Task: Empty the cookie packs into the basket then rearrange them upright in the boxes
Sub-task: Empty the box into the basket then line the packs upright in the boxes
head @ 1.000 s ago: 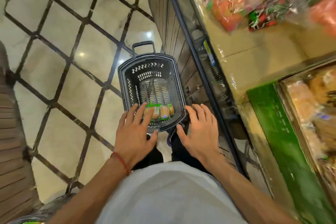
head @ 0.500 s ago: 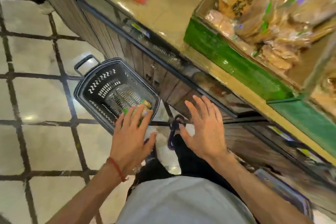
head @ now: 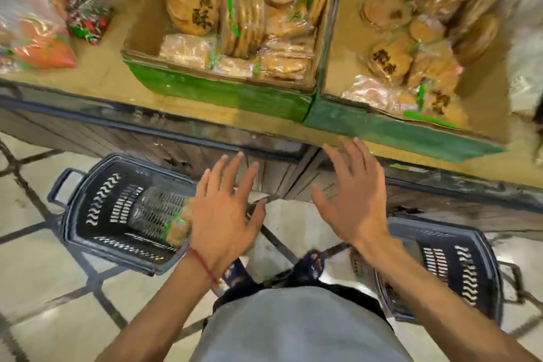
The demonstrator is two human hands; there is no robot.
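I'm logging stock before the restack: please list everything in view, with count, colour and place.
boxes: two, green-fronted, side by side on the shelf
cookie packs: many, tan, jumbled in both boxes
left basket: one, dark, on the floor
cookie pack: one, tan and green, lying in the left basket
right basket: one, dark, on the floor; contents unclear
snack bags: several, red and orange, at the shelf's left end
shoes: two, dark, between the baskets
left hand: open, red thread at the wrist, over the left basket
right hand: open, by the shelf edge
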